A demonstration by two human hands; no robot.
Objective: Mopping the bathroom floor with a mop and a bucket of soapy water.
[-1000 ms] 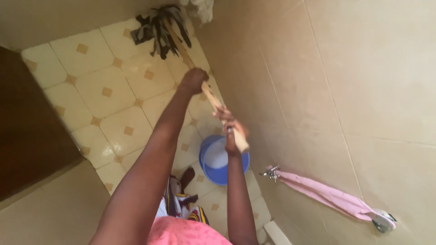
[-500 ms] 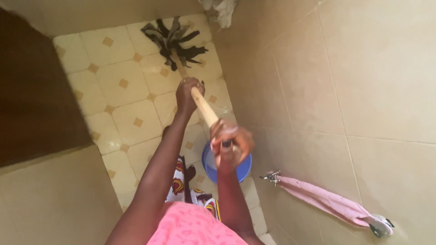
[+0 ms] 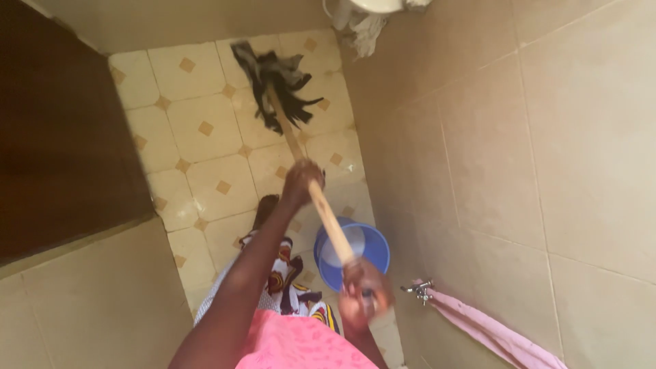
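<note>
I hold a mop with a wooden handle [image 3: 328, 219] in both hands. My left hand [image 3: 301, 183] grips the handle partway down, arm stretched forward. My right hand [image 3: 365, 294] is closed around the handle's top end, close to my body. The dark grey rag mop head [image 3: 277, 85] lies spread on the cream tiled floor [image 3: 205, 137] near the far wall. A blue bucket [image 3: 374, 249] stands on the floor under the handle, beside the right wall.
A beige tiled wall [image 3: 519, 171] runs along the right, with a metal tap [image 3: 418, 290] and a pink cloth [image 3: 492, 331] hanging from it. A dark brown door [image 3: 61, 137] is at left. A white fixture with a rag [image 3: 362, 20] sits at the far end.
The mop has been pulled back toward me. Both hands moved down and closer to my body, and the mop head slid nearer across the tiles.
</note>
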